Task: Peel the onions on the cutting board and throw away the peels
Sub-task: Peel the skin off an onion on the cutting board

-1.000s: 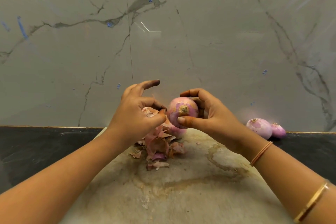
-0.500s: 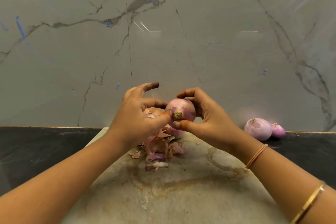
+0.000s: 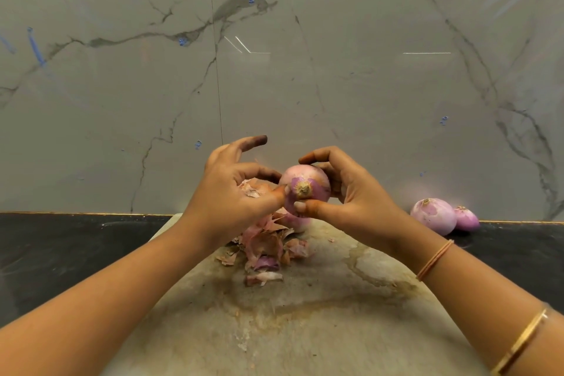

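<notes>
One onion (image 3: 305,183), frame centre: my right hand (image 3: 357,198) grips it; my left hand (image 3: 235,192) pinches its skin. Peels (image 3: 265,241) lie beneath.

Right hand (image 3: 351,197) gripping, left hand (image 3: 232,192) pinching, left forefinger raised

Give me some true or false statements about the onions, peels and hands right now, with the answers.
1. The right hand holds an onion above the cutting board. True.
2. The left hand lies flat on the cutting board. False: it is raised, its thumb touching the held onion, with peel scraps in its palm.
3. A heap of peels lies on the cutting board. True.
4. Two peeled onions sit in the middle of the cutting board. False: they lie off it, on the dark counter at the right.
</notes>
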{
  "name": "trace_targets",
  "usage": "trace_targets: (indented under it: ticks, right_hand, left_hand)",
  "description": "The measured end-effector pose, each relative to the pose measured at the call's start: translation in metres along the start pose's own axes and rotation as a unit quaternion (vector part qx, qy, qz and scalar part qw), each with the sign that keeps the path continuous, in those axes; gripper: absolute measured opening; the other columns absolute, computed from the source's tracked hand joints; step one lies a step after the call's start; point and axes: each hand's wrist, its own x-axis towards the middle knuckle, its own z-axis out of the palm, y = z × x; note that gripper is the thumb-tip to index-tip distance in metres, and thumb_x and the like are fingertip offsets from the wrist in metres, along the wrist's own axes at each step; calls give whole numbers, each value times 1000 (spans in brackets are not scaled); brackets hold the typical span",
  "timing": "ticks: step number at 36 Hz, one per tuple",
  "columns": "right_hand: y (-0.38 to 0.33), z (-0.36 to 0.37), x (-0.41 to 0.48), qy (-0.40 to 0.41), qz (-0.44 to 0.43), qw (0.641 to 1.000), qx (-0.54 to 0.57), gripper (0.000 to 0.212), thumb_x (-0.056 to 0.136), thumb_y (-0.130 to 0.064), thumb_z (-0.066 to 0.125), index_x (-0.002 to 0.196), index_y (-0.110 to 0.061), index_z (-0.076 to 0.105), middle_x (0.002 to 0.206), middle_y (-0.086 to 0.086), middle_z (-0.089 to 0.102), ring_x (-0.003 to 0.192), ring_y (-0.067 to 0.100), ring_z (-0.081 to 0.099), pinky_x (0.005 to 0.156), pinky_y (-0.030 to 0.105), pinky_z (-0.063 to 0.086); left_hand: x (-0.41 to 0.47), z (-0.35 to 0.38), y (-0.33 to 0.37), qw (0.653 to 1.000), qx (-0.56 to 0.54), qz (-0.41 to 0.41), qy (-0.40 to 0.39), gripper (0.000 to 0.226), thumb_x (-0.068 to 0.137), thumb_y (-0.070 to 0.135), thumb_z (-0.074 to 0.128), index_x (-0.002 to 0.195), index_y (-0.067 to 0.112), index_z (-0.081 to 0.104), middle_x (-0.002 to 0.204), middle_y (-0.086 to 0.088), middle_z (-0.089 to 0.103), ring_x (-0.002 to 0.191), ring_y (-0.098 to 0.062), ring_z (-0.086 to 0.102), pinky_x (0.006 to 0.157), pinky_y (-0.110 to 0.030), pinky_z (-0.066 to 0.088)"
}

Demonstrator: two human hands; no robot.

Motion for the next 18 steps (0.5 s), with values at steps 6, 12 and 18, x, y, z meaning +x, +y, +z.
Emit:
trace_targets:
  ticks: [6,12,18]
  right_hand:
    - [1,1,0,-8,0,1000,-28,49,78,-8,77,112,-29,48,116,-2,57,100,13,63,83,21,55]
    - [2,1,0,-11,7,999,-39,50,77,-9,77,114,-27,49,118,0,57,101,14,63,83,22,55]
    - [-1,4,-1,-21,7,1000,-5,49,77,-8,77,109,-32,49,116,1,58,99,14,64,82,24,56]
  left_hand:
    - [0,1,0,1000,10,-13,-21,21,59,49,64,78,40,67,133,27,35,123,7,18,92,-18,16]
    - [-1,2,-4,1000,18,8,-13,17,60,45,61,76,40,66,131,29,36,124,7,19,93,-12,14]
    - [2,-1,-7,999,-5,-8,31,14,67,30,57,68,38,68,127,25,44,125,3,26,90,-1,16]
